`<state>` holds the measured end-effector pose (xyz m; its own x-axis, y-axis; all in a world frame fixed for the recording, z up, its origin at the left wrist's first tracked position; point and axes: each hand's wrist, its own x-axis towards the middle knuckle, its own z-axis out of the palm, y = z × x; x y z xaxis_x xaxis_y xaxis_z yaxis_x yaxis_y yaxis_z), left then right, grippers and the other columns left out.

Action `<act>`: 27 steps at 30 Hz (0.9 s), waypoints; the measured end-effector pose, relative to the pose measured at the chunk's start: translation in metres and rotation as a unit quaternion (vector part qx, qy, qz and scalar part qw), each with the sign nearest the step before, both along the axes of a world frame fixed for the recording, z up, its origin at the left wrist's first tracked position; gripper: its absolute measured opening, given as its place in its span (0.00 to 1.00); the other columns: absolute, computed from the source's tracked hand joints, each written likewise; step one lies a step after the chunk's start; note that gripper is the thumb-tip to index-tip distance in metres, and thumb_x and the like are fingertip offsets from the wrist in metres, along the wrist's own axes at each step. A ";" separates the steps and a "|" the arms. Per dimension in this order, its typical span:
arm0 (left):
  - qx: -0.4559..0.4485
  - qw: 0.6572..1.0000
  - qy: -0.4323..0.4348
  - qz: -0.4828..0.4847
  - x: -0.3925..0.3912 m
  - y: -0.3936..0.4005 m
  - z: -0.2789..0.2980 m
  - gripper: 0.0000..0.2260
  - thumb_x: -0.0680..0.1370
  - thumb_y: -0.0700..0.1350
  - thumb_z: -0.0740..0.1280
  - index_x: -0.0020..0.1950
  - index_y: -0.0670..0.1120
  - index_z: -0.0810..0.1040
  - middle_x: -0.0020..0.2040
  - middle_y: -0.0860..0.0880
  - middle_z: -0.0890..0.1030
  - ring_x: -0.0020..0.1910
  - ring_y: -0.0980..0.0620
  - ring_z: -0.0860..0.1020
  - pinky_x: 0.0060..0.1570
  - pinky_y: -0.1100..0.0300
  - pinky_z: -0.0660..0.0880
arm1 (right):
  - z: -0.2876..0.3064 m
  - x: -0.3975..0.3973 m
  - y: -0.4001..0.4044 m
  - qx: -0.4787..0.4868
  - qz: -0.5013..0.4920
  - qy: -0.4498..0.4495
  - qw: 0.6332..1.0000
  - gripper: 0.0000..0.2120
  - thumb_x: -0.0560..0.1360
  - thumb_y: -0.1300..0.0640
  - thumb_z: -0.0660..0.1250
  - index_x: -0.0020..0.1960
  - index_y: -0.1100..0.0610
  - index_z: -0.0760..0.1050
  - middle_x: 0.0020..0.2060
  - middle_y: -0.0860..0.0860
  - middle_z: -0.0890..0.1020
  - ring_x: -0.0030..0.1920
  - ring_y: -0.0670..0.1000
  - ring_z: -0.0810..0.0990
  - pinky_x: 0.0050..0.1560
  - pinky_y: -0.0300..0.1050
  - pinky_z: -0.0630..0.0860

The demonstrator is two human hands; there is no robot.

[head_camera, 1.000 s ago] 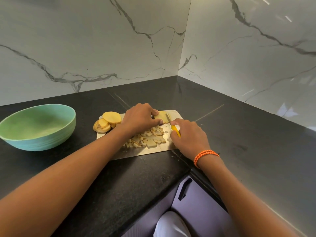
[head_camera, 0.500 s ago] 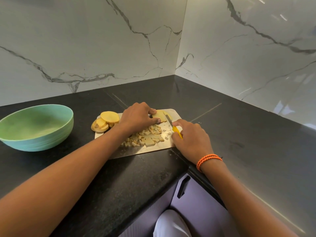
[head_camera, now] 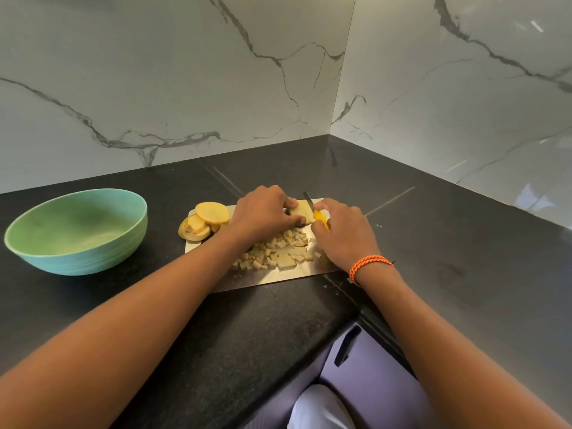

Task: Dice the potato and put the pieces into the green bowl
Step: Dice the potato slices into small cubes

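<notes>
On a metal cutting board point(head_camera: 263, 278) lies a pile of diced potato pieces point(head_camera: 277, 250). My left hand point(head_camera: 263, 212) presses a potato slice point(head_camera: 301, 209) down at the board's far end. My right hand point(head_camera: 346, 233) grips a yellow-handled knife point(head_camera: 317, 213), its blade against that slice's right side. Round potato slices point(head_camera: 205, 219) are stacked at the board's left corner. The green bowl point(head_camera: 77, 230) stands to the left of the board, with nothing in it.
The black stone counter point(head_camera: 448, 243) runs into a corner under marble walls point(head_camera: 185, 88). Its front edge drops off just below the board, above a purple cabinet door with a dark handle point(head_camera: 346, 345).
The knife and my right hand have slid a little farther along the slice toward the board's far end. My left hand stays on the slice.
</notes>
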<state>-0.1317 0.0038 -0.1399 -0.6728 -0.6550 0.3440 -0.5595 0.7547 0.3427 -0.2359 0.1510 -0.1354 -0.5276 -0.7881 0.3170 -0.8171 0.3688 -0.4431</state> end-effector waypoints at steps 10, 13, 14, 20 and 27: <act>0.005 1.000 -0.011 0.010 0.000 -0.001 -0.001 0.24 0.76 0.66 0.73 0.68 0.56 0.83 0.63 0.58 0.85 0.47 0.58 0.79 0.39 0.60 0.73 | 0.006 0.018 0.027 0.035 0.005 0.027 0.999 0.18 0.80 0.52 0.63 0.69 0.49 0.75 0.57 0.56 0.80 0.56 0.60 0.78 0.53 0.52 0.74; 0.014 1.000 -0.013 0.010 -0.001 -0.002 -0.002 0.24 0.76 0.65 0.74 0.68 0.56 0.83 0.64 0.57 0.84 0.43 0.59 0.77 0.42 0.59 0.75 | 0.005 0.019 0.045 0.037 0.007 0.036 0.999 0.17 0.80 0.51 0.63 0.69 0.48 0.75 0.52 0.54 0.80 0.52 0.58 0.78 0.46 0.48 0.70; 0.017 1.000 -0.013 0.011 -0.001 -0.001 -0.002 0.24 0.76 0.65 0.74 0.68 0.55 0.83 0.64 0.57 0.84 0.42 0.59 0.76 0.42 0.60 0.75 | 0.004 0.019 0.051 0.036 0.006 0.039 0.999 0.17 0.80 0.50 0.63 0.69 0.47 0.75 0.49 0.53 0.79 0.49 0.56 0.77 0.45 0.47 0.69; 0.022 1.000 -0.009 0.009 -0.001 0.001 -0.002 0.25 0.76 0.64 0.73 0.69 0.54 0.82 0.65 0.55 0.84 0.43 0.58 0.76 0.39 0.61 0.74 | -0.001 0.019 0.065 0.032 0.006 0.029 0.999 0.17 0.80 0.48 0.63 0.68 0.45 0.74 0.45 0.51 0.79 0.47 0.54 0.78 0.43 0.49 0.74; 0.025 1.000 -0.005 0.003 0.001 0.003 0.001 0.24 0.77 0.64 0.73 0.69 0.54 0.82 0.66 0.55 0.83 0.51 0.56 0.80 0.44 0.60 0.74 | 0.000 0.020 0.067 0.037 -0.010 0.040 0.998 0.18 0.80 0.50 0.63 0.70 0.47 0.74 0.42 0.50 0.76 0.42 0.52 0.74 0.41 0.48 0.72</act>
<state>-0.1308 0.0071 -0.1389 -0.6725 -0.6749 0.3038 -0.5677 0.7337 0.3734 -0.2163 0.2177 -0.1357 -0.5181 -0.8007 0.3006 -0.8413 0.4137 -0.3481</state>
